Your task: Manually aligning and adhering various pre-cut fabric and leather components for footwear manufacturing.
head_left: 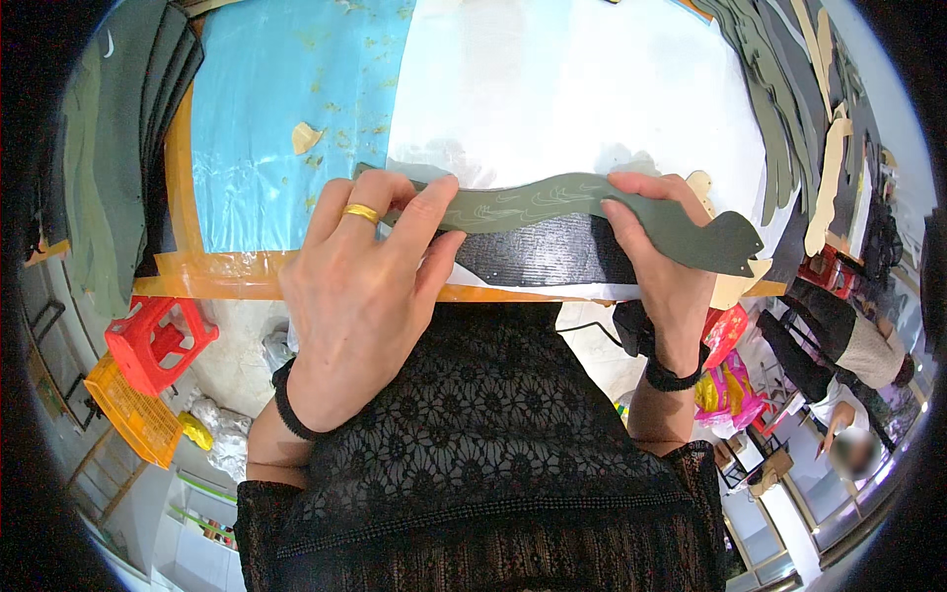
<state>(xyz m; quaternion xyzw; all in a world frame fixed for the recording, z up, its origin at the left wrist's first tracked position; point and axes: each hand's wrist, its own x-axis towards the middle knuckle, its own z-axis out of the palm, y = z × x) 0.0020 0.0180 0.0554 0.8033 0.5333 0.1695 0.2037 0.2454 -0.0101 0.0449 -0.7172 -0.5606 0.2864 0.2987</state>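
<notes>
A wavy grey-green strip [543, 202], leather-like and marked with faint pale lines, stretches between my two hands just above the table's near edge. My left hand [360, 266], with a gold ring, pinches its left part; the fingers cover some of that end. At the other end my right hand [671, 232] grips it between thumb and fingers, and the strip's wide tip sticks out past the palm. Below the strip lies a black grained surface [552, 259]. Cream-coloured pieces [732, 288] show beside and partly behind my right hand.
Blue sheeting [286, 79] and white sheeting [592, 79] cover the table, with a cream scrap [306, 138] on the blue. Dark green pieces [109, 148] pile at left; green strips [760, 89] and cream strips [827, 178] lie right. Beyond are a red stool [163, 340], an orange crate [133, 409] and people [858, 335].
</notes>
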